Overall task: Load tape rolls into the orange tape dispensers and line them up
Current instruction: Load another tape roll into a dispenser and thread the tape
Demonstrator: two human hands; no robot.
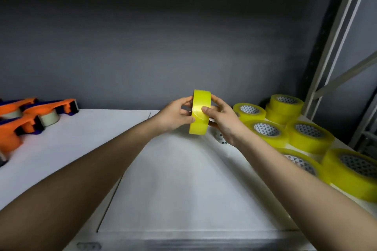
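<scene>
At left, frame-cropped orange dispensers (30,116); both hands (173,116) hide the roll's (201,112) core.

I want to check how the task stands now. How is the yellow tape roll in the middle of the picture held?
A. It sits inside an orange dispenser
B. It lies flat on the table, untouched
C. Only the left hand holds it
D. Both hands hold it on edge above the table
D: the left hand and the right hand both grip the yellow tape roll, which stands on edge above the white table.

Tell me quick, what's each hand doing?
Left hand: grips the upright yellow tape roll.
Right hand: grips the same roll, thumb on its face.
</scene>
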